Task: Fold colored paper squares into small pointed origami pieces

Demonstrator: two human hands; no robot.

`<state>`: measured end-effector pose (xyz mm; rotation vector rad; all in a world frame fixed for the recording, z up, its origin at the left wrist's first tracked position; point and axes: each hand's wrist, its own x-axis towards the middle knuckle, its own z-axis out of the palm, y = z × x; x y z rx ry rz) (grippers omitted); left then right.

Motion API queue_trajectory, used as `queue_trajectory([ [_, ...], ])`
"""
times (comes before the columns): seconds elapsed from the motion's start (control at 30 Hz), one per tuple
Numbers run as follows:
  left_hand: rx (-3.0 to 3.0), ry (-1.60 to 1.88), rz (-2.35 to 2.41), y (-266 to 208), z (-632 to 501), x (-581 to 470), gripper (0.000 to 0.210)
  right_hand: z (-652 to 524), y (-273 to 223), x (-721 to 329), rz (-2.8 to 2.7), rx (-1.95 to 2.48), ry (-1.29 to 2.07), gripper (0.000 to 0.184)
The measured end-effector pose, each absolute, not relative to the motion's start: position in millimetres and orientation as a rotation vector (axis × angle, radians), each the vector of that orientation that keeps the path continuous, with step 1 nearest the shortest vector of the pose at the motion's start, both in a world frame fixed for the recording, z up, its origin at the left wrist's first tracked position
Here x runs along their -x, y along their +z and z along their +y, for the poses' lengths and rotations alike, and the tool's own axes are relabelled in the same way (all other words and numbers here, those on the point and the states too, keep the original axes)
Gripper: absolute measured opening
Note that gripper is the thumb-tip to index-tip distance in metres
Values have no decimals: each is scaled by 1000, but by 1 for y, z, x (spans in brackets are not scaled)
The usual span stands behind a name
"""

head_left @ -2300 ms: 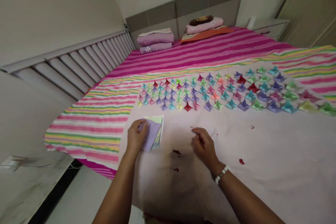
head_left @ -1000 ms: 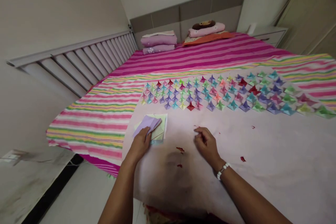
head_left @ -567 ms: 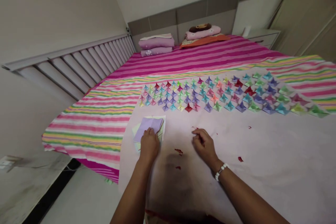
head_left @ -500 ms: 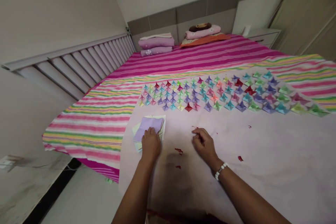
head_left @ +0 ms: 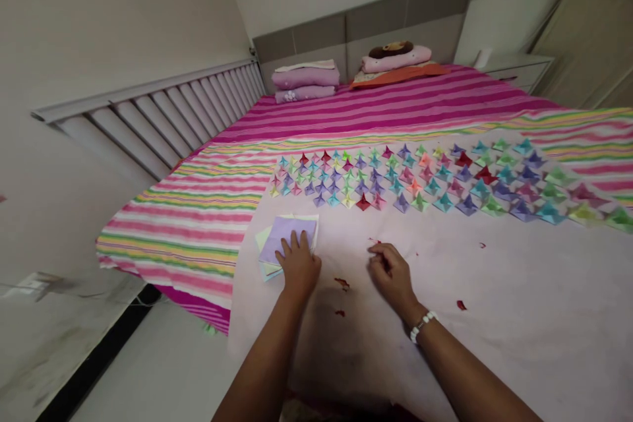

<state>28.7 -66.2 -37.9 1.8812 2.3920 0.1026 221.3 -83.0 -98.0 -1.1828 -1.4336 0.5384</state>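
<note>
1. A white bead bracelet (head_left: 424, 326) is circling the wrist of the right hand (head_left: 393, 275)
2. Small red scraps (head_left: 461, 305) are lying on the pale pink sheet (head_left: 519, 356), at four and nine o'clock from this hand
3. Its fingers are curling near another scrap (head_left: 374, 241); whether they are pinching anything, I cannot tell
4. Apart from it, at nine o'clock, the left hand (head_left: 301, 265) is spreading its fingers on a purple paper (head_left: 281, 232)
5. This paper is topping a stack of coloured papers (head_left: 271, 270), at ten o'clock
6. Beyond, folded paper pieces (head_left: 363, 202) are sitting in rows, from ten to nearly three o'clock
7. Farthest, at twelve o'clock, the grey headboard (head_left: 376, 16) is standing
</note>
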Motion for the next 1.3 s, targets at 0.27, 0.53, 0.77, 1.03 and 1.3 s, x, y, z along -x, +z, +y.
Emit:
queue_trajectory([
  [0.27, -1915, 40, 2440, -50, -61, -30, 69, -82, -101, -222, -1433, 1183, 545, 14],
  [0.53, -1916, 62, 2439, -49, -55, -4, 66, -84, -98, -222, -1445, 1189, 536, 13],
  [0.77, -1801, 146, 2500, -41, -42, 27, 61, -83, -97, -222, -1453, 1191, 531, 13],
  [1.03, -1757, 223, 2373, -25, -33, 68, 65, -83, -98, -223, -1462, 1182, 511, 12],
  [1.3, -1727, 389, 2287, -25, -38, 95, 75, -83, -97, -223, -1457, 1179, 528, 12],
])
